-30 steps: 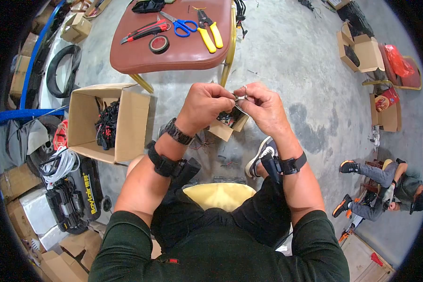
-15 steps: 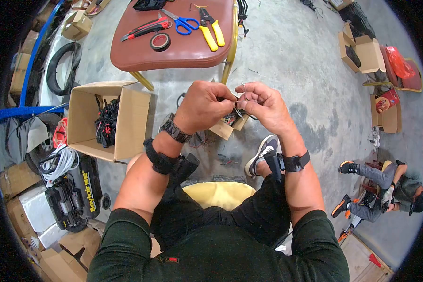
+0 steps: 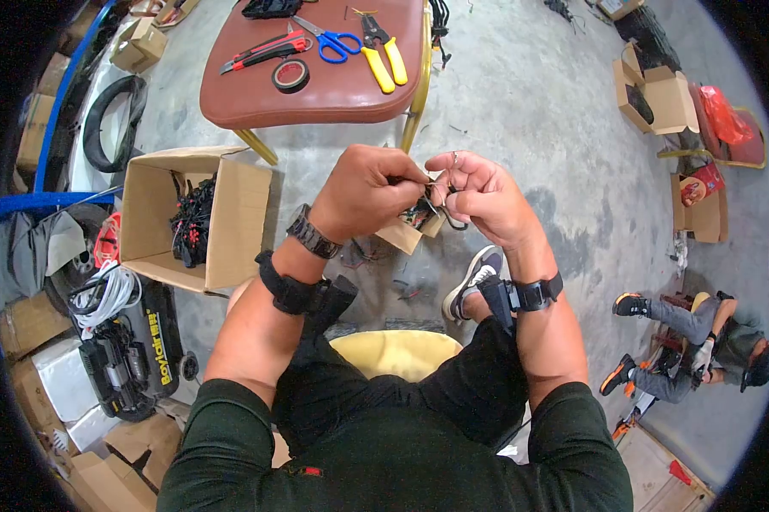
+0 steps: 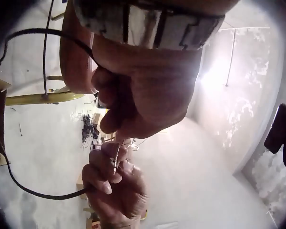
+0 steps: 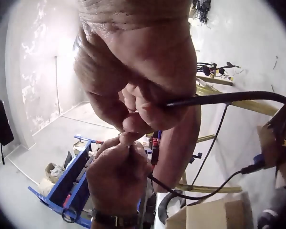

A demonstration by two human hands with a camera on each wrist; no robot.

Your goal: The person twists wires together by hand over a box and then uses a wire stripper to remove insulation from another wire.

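Observation:
In the head view the left hand and right hand meet at chest height, fingertips nearly touching. Thin wire ends run between them. A black cable comes out of the right hand's curled fingers in the right wrist view. Another black cable leads to the left hand in the left wrist view, its fingers curled and pinching. Below it, the right hand has a short bare wire at its fingers. The exact contact between the wire ends is too small to tell.
A brown chair seat ahead bears yellow-handled strippers, blue scissors, a red-black cutter and a tape roll. At left stands a carton of black cables; a small box lies below the hands. Another person sits at right.
The right hand has turned its palm more upward and its fingers have spread a little. The left hand has shifted slightly leftward, still pinching. More of the black cable shows beneath the right hand.

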